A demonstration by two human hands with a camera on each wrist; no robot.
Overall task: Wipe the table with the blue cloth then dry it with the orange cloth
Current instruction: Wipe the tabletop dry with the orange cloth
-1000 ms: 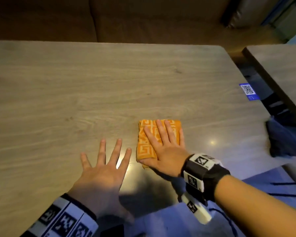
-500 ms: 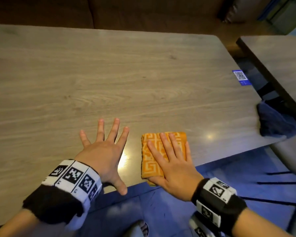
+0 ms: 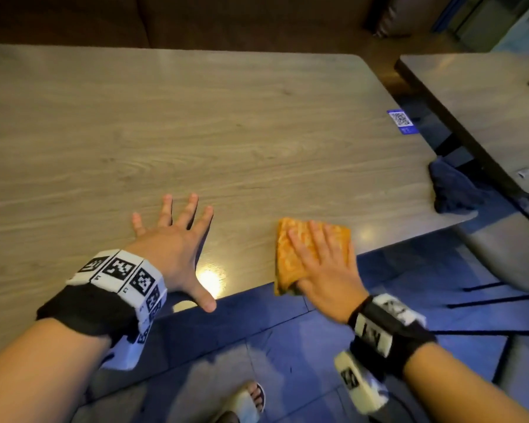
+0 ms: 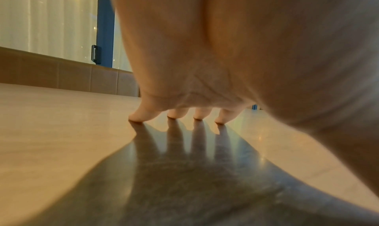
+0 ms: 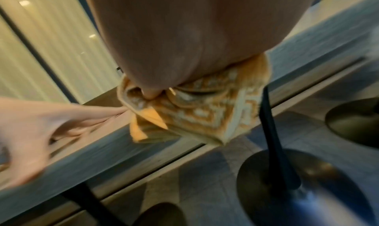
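The folded orange cloth (image 3: pixel 283 257) with a pale pattern lies at the near edge of the wooden table (image 3: pixel 226 132), and one corner hangs over the edge. My right hand (image 3: pixel 324 257) lies on it with fingers straight. In the right wrist view the thumb (image 5: pixel 150 93) is tucked under the overhanging orange cloth (image 5: pixel 201 114) and pinches it. My left hand (image 3: pixel 171 248) is spread to the left, and its fingertips (image 4: pixel 174 114) touch bare tabletop. The dark blue cloth (image 3: pixel 452 190) sits crumpled at the table's right end.
A blue QR sticker (image 3: pixel 400 121) is stuck near the table's right edge. A second table (image 3: pixel 486 102) stands close on the right across a narrow gap. A brown bench (image 3: pixel 226 19) runs behind. Below are a sandalled foot (image 3: pixel 248 398) and round table bases (image 5: pixel 297 189).
My right hand drew the orange cloth back to the near edge, then slid it right, away from my left hand. The left hand stayed spread on the table.
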